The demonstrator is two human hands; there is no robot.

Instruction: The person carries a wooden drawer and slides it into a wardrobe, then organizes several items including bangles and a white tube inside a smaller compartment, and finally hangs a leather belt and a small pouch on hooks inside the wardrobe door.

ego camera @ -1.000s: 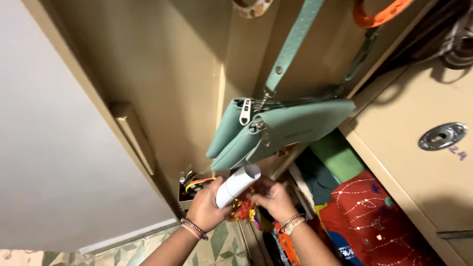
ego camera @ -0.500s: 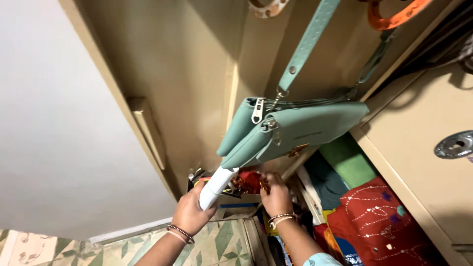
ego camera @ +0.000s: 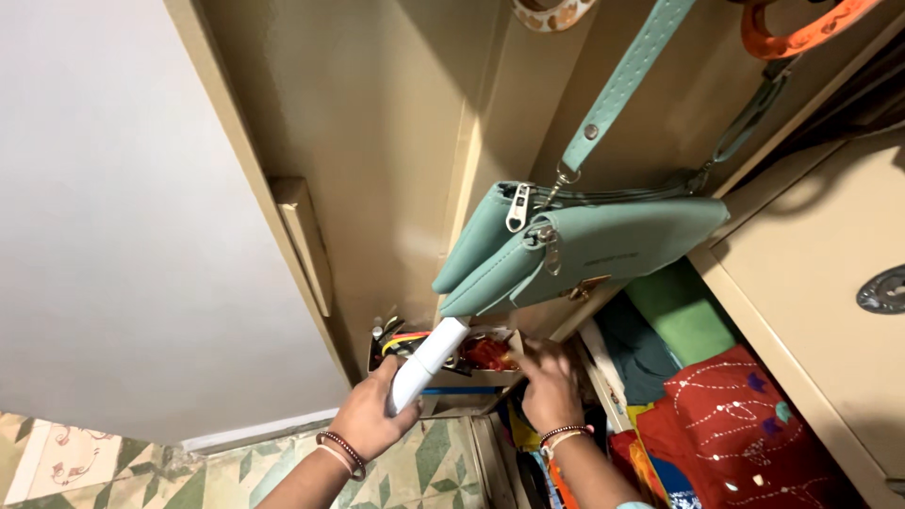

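My left hand (ego camera: 370, 417) grips a rolled white paper tube (ego camera: 426, 364) that points up toward a small open box (ego camera: 443, 351) of odds and ends on the cupboard door's inner side. My right hand (ego camera: 551, 386) reaches to the right end of that box, fingers beside a shiny red and gold item (ego camera: 487, 353); whether it holds it is unclear. A teal sling bag (ego camera: 575, 243) hangs by its strap just above both hands. Both wrists wear bangles.
The beige cupboard door (ego camera: 377, 141) stands open at left with a handle block (ego camera: 304, 240). Folded green, dark and red embroidered cloths (ego camera: 726, 415) fill the shelf at right. A beige locker panel (ego camera: 830, 273) with a metal keyhole sits far right. Patterned floor tiles (ego camera: 123, 471) lie below.
The white tube has swung from lying across both hands to pointing into the box, held by my left hand alone. My right hand let go and moved to the box's right end.
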